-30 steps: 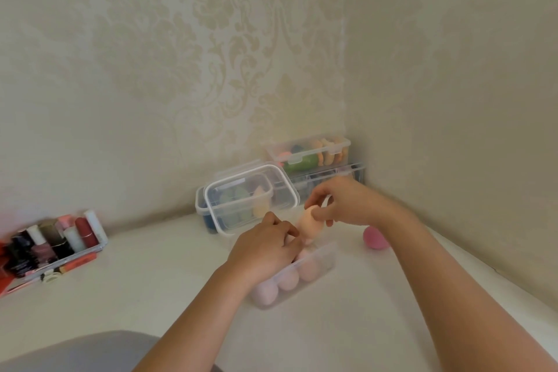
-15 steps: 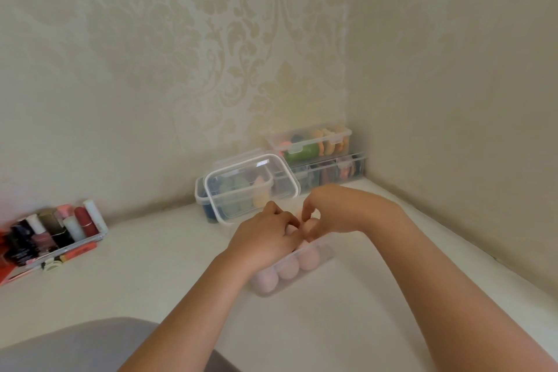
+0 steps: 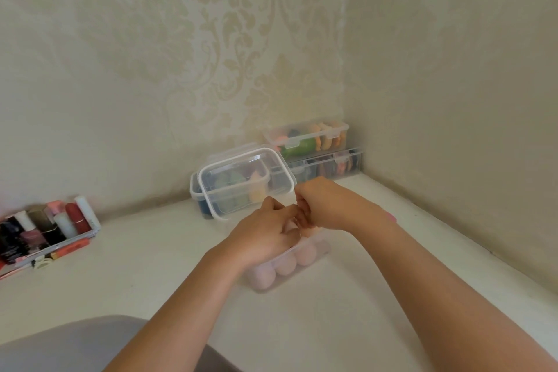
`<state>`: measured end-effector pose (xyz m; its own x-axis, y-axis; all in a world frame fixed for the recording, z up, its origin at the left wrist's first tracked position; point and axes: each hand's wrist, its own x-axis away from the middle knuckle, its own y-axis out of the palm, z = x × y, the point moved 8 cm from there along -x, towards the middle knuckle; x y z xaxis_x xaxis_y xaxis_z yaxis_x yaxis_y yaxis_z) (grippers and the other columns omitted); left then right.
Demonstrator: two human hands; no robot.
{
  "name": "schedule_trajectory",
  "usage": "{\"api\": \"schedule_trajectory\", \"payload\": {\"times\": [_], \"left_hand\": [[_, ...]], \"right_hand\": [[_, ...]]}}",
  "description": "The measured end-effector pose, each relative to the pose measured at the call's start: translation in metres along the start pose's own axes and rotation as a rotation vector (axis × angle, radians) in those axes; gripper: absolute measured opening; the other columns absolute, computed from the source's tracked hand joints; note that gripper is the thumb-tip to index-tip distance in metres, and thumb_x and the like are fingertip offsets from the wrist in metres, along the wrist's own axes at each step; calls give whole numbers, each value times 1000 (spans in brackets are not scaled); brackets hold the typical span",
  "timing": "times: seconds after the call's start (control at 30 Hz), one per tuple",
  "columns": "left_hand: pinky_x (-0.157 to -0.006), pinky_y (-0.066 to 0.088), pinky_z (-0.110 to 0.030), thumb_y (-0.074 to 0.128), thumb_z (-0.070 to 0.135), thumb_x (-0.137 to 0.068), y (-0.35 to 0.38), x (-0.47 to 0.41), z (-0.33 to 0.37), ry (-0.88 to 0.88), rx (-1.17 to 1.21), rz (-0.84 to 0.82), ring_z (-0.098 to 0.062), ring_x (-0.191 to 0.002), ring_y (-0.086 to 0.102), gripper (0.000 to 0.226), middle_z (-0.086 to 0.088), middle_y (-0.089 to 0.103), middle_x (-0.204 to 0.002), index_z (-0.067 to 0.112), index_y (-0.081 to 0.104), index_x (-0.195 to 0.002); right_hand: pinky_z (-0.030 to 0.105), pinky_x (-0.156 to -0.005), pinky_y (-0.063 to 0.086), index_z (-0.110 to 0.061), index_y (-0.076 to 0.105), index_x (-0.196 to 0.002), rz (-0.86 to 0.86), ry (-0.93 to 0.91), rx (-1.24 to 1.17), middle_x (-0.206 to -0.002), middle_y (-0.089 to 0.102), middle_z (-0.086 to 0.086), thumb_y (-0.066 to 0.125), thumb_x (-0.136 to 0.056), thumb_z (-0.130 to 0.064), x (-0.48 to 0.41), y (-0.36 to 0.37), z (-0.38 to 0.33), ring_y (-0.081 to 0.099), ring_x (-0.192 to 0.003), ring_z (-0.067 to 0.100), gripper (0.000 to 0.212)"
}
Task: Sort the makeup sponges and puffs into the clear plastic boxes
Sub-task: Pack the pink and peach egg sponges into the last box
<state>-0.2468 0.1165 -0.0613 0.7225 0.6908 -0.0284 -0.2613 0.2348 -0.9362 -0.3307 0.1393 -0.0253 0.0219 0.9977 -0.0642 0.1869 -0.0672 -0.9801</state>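
A small clear plastic box (image 3: 323,248) lies on the white table and holds a row of pale pink, egg-shaped sponges (image 3: 285,264). My left hand (image 3: 265,235) covers the box's far left end, its fingers curled down over the rim. My right hand (image 3: 327,205) meets it from the right and pinches a peach sponge (image 3: 311,231) down into the box; the fingers hide most of that sponge. A pink sponge (image 3: 391,216) on the table peeks out behind my right wrist.
Behind the hands stands a larger clear box (image 3: 241,187) of sponges with its lid leaning on it. Two more clear boxes (image 3: 305,137) of coloured puffs are stacked in the wall corner. A tray of cosmetics (image 3: 45,226) sits far left. A grey surface (image 3: 60,341) fills the bottom left.
My right hand has come down and left with the peach sponge, from above the box into its far end, meeting my left hand. The pink sponge on the table is now mostly hidden.
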Motion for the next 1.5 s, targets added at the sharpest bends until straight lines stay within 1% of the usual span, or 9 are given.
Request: {"api": "schedule_trajectory", "payload": {"times": [0.13, 0.3, 0.53, 0.7, 0.87, 0.97, 1.2, 1.4, 1.5], "left_hand": [[-97, 41, -34, 43, 41, -91, 6, -2, -2, 12, 47, -50, -14, -101, 51, 20, 9, 36, -116, 54, 53, -103], [-100, 37, -35, 38, 37, -92, 7, -3, -2, 4, 14, -23, -13, -108, 47, 26, 10, 36, -114, 55, 52, -104], [-101, 35, -34, 36, 38, -93, 7, -2, -1, -6, 6, -34, -13, -109, 46, 27, 10, 37, -119, 54, 53, -107], [-101, 32, -32, 35, 41, -94, 6, -1, 2, -12, -4, -47, -13, -111, 43, 27, 10, 36, -120, 53, 52, -111], [-101, 32, -32, 39, 44, -91, 5, 0, 2, -13, 0, -44, -14, -110, 42, 25, 10, 36, -120, 53, 51, -112], [-102, 31, -33, 42, 49, -89, 4, 1, 3, -19, -1, -47, -15, -110, 41, 26, 9, 36, -121, 53, 51, -113], [-96, 31, -29, 48, 62, -83, 5, 0, 2, -27, -26, -63, -14, -106, 39, 33, 9, 35, -119, 54, 49, -115], [-91, 29, -27, 48, 68, -80, 4, 0, 2, -44, -21, -47, -13, -104, 38, 44, 9, 34, -121, 55, 39, -121], [-90, 29, -27, 47, 62, -84, 4, 1, 3, -46, -48, -61, -14, -101, 36, 39, 7, 35, -126, 51, 42, -122]], "right_hand": [[32, -73, 53, -22, 50, -88, -34, 52, -271, -86, 61, 1, 58, -82, 3, 7, -11, 18, 64, -76, 18, 27], [23, -61, 47, -17, 58, -83, 168, 202, -284, -90, 64, 3, 55, -80, 8, 19, -49, 73, 64, -71, 16, 25], [20, -67, 48, -23, 59, -117, -413, 421, -49, -115, 63, 0, 76, -75, -13, 36, 4, 131, 59, -86, 13, 46], [19, -60, 48, -16, 63, -109, -152, 373, -211, -82, 66, 1, 67, -80, -13, 22, -10, 130, 58, -64, 11, 29], [30, -79, 58, -20, 59, -113, 76, 89, -716, -98, 59, 5, 67, -86, -14, 20, -40, 88, 65, -80, 21, 29], [11, -56, 47, -20, 59, -104, 54, -1, -584, -90, 57, 0, 71, -82, -15, 23, -45, 58, 58, -66, 10, 26], [24, -74, 47, -24, 67, -101, -176, -2, -182, -100, 64, -7, 60, -82, -13, 22, -17, 19, 57, -88, 12, 23], [24, -53, 37, -15, 73, -97, -292, 67, 119, -78, 62, 3, 65, -81, -18, 9, -2, 8, 52, -70, 18, 18], [23, -49, 34, -9, 59, -68, -227, 91, 305, -61, 49, 2, 61, -81, -13, 0, 1, 0, 44, -54, 18, 14]]}}
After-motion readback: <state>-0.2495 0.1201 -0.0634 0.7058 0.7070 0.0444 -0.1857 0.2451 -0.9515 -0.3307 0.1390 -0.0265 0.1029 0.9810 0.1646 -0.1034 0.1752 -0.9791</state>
